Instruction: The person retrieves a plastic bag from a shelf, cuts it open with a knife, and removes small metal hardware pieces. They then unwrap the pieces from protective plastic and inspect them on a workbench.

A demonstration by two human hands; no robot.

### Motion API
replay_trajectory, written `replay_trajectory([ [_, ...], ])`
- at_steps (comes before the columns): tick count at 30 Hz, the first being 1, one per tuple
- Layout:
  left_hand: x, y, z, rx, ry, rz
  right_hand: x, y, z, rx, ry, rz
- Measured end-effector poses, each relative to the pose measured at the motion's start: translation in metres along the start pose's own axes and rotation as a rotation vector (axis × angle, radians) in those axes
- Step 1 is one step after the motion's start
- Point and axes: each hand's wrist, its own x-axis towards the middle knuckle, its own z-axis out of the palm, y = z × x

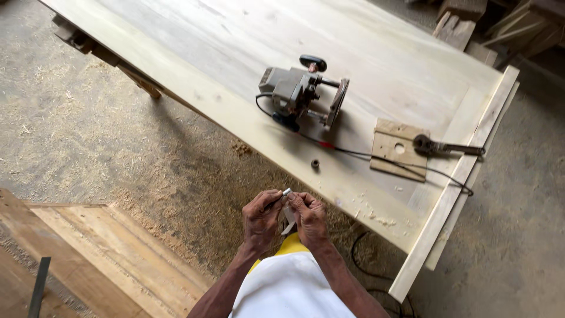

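Observation:
My left hand (262, 219) and my right hand (308, 217) are held close together in front of my body, below the near edge of a large pale wooden panel (194, 41). Between their fingertips they pinch a small metal bit (286, 192) with a shiny tip; a thin pale piece hangs beneath it between the palms. On the panel a grey electric router (297, 93) lies on its side, its black cable (376, 158) running right. A small dark nut (315, 164) rests near the panel's edge.
A square plywood piece with a round hole (399, 148) lies on the panel, with a dark wrench (444, 147) beside it. Sawdust covers the floor (76, 135). A wooden frame (100, 247) lies at lower left. Timber offcuts (465, 23) are stacked at upper right.

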Motion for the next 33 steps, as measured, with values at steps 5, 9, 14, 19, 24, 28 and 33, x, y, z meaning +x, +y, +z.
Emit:
replay_trajectory([
  [5, 0.033, -0.001, 0.026, 0.004, 0.041, -0.014, 0.033, -0.032, 0.008, 0.115, 0.005, 0.116],
  [9, 0.046, -0.006, 0.033, -0.003, 0.041, -0.033, 0.044, -0.041, 0.011, 0.139, 0.025, 0.126],
  [14, 0.056, -0.011, 0.034, 0.121, -0.024, 0.086, 0.049, -0.035, 0.016, 0.070, 0.113, 0.015],
  [19, 0.058, -0.006, 0.021, 0.101, -0.121, 0.157, 0.050, -0.034, 0.021, -0.051, 0.178, -0.077],
  [24, 0.052, -0.002, -0.008, 0.079, -0.186, 0.086, 0.037, -0.025, 0.032, -0.218, 0.111, -0.142],
  [28, 0.057, -0.012, -0.033, 0.077, -0.251, -0.064, 0.035, -0.015, 0.045, -0.520, 0.120, -0.217],
  [33, 0.054, -0.025, -0.062, -0.021, -0.321, -0.191, 0.022, -0.004, 0.065, -0.839, 0.094, -0.216],
])
